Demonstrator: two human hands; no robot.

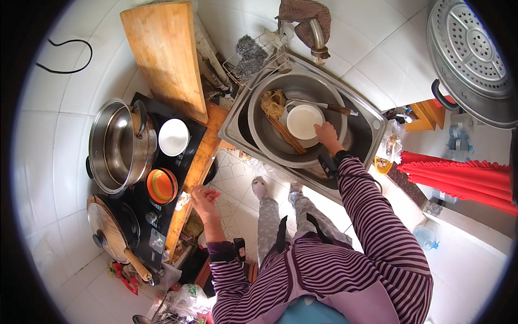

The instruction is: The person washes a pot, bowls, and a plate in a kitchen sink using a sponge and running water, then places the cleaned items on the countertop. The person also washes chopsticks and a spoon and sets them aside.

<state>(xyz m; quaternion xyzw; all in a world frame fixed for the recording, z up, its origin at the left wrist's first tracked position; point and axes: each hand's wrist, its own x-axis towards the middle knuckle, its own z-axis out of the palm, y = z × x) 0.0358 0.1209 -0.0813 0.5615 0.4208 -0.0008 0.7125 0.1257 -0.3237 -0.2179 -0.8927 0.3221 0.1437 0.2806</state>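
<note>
My right hand [327, 135] grips the rim of a white bowl [303, 120] inside a large round metal basin [257, 141] set in the sink [376, 135]. Beside the bowl lie a tan fibrous scrubber [273, 102], a bundle of brown chopsticks [287, 135] and a utensil with a brown handle [341, 109]. My left hand [205, 203] is held near the counter's edge, its fingers loosely apart and nothing visible in them. Closest to it is a nested orange and green bowl [162, 185] on the black cooktop [193, 141]. Another white bowl [174, 137] sits behind that one.
A deep steel pot [120, 146] and a lidded wok [110, 227] with a wooden handle stand at the left. A wooden cutting board [164, 56] leans on the wall. A faucet [317, 36] draped with brown cloth rises behind the sink. A steamer tray [475, 46] hangs at right.
</note>
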